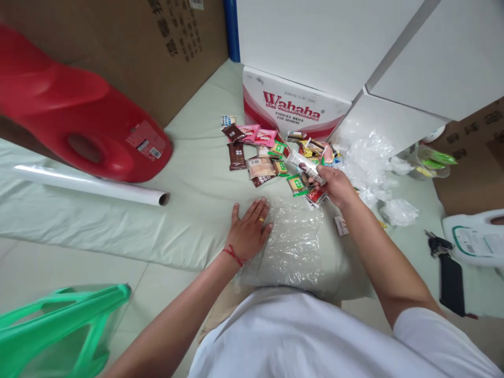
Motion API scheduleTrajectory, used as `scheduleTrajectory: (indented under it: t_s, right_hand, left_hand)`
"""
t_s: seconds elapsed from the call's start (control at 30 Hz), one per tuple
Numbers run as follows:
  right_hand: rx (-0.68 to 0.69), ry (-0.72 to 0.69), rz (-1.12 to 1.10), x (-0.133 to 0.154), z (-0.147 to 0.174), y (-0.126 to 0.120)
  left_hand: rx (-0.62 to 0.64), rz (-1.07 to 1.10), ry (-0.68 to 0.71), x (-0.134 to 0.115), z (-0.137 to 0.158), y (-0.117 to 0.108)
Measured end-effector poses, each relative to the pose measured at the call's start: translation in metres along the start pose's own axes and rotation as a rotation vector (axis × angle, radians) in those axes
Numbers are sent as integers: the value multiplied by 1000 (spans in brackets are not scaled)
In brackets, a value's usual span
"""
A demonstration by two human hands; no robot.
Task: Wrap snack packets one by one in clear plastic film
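My left hand (249, 227) lies flat, fingers spread, on the left edge of a clear plastic bag (293, 244) at the near side of the cloth-covered surface. My right hand (334, 184) is closed around one end of a white, stick-shaped wrapped snack (302, 164), held over a pile of small packaged snacks. In that pile are pink packets (264, 137), dark brown packets (237, 156), a packet with a pale filling (261, 168) and green-edged packets (296, 185). Part of the pile is hidden behind my right hand.
A Wahaba carton (295, 105) stands behind the snacks. Crumpled clear plastic (366, 163) lies to the right, near a white jug (478, 239) and a black phone-like object (451, 283). A red jug (98, 121) and a white roll (90, 186) are left; a green stool (66, 325) stands below.
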State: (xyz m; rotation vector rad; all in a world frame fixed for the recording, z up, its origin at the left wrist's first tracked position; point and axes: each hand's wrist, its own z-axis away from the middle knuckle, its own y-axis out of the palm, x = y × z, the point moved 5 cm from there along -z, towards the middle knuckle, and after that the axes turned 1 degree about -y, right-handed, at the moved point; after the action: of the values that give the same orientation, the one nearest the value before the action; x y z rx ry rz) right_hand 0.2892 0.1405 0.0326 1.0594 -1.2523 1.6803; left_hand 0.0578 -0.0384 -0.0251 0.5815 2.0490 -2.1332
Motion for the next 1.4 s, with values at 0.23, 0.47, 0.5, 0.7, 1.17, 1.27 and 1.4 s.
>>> scheduleTrajectory:
  t_s: [0.23,0.47,0.5,0.7,1.17,1.27,1.4]
  right_hand:
    - [368,336,-326,-28,112,25]
    - [635,416,32,-47,150,66]
    - [572,361,156,-45,150,64]
    - [391,-10,802,-31,147,47]
    - [594,-353,973,-9,164,83]
    - [556,-372,971,-2,165,81]
    - [546,-411,874,11,159,76]
  left_hand:
    - [5,-12,1,1,-1,1]
    - [20,-35,-14,3,-2,1]
    - [19,-32,-18,4,-2,1]
    - [-6,-13,-26,6,-2,-1]
    - [-9,-53,-76,8,5,-4]
    - [-12,-59,-70,9,6,-3]
    - [-20,-72,-68,11,7,-2]
